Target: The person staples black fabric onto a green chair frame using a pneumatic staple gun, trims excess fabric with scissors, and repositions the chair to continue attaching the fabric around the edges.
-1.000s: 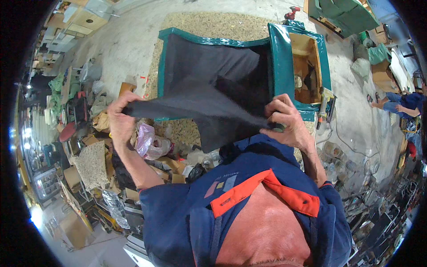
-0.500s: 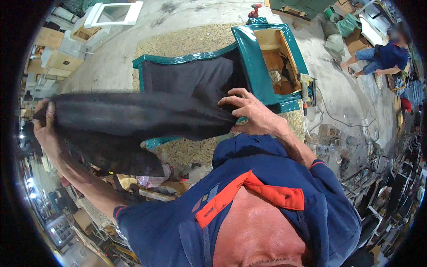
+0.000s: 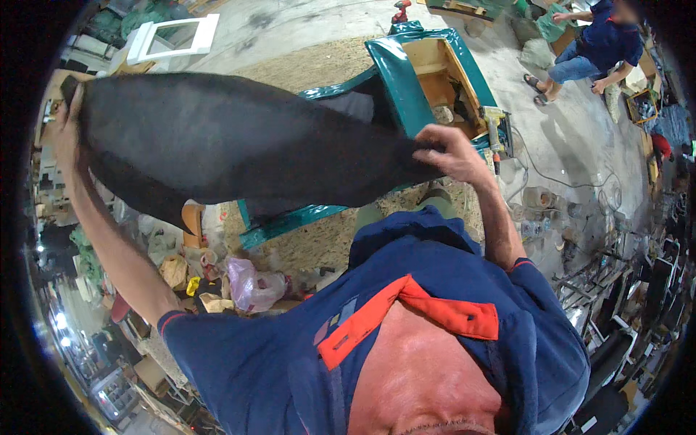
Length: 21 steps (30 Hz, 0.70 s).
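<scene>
A wide piece of black fabric (image 3: 217, 138) hangs stretched between my two hands. My left hand (image 3: 71, 127), raised at the far left, is closed on one end of it. My right hand (image 3: 455, 154) pinches the other end, close to the frame. Behind and below the fabric lies a furniture frame wrapped in shiny teal covering (image 3: 402, 87). Its right part has an open wooden compartment (image 3: 433, 61). The fabric hides most of the frame's left part; a dark panel shows there in places.
A yellow and black power tool (image 3: 497, 134) with a hose rests at the frame's right edge. A red drill (image 3: 400, 11) stands beyond it. A white frame (image 3: 172, 40) lies at the back left. Another person (image 3: 602, 47) is at the far right. Plastic bags (image 3: 250, 284) and scraps lie lower left.
My left hand has risen, and my right hand has shifted right, spreading the black fabric wider over the frame. The other person has moved up and left in view.
</scene>
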Motion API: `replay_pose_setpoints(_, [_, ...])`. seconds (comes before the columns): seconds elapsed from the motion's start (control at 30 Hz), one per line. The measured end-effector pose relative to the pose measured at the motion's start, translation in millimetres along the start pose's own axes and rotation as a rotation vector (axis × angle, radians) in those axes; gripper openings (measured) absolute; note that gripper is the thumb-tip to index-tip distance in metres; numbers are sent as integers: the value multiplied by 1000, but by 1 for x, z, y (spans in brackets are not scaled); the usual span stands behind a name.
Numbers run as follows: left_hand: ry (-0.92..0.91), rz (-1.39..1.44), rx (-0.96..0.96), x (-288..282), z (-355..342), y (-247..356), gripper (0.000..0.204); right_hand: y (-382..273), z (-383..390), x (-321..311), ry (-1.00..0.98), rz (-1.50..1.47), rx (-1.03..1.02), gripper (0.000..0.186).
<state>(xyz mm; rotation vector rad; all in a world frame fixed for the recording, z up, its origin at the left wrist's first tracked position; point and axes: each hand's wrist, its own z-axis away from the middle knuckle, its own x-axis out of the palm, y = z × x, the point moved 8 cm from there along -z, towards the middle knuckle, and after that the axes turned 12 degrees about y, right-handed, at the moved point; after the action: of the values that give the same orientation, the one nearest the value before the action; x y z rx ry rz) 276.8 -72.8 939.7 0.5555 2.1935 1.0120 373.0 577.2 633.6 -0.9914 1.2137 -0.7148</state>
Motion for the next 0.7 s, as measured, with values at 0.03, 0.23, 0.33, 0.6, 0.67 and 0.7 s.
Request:
replay_pose_setpoints(0.03, [-27,50,-39,10,-7,-4,52,12,-2,-9,54,-30,92,27])
replay_pose_setpoints(0.23, [-214,-377,98,88,-30,-8,87,64,9,-53,415,-448,227,27])
replay_pose_setpoints(0.33, [-315,-367,110,132,-32,-13,61,101,17,-63,515,-676,321,24])
replay_pose_setpoints(0.6, [-526,-181,134,255,-22,1,44,136,-25,-175,878,-689,239,27])
replay_pose_setpoints(0.67, [-467,-119,69,282,-26,8,44,129,-55,-210,866,-747,149,24])
replay_pose_setpoints(0.7, [-475,15,39,297,-24,15,45,127,-70,-226,843,-774,91,21])
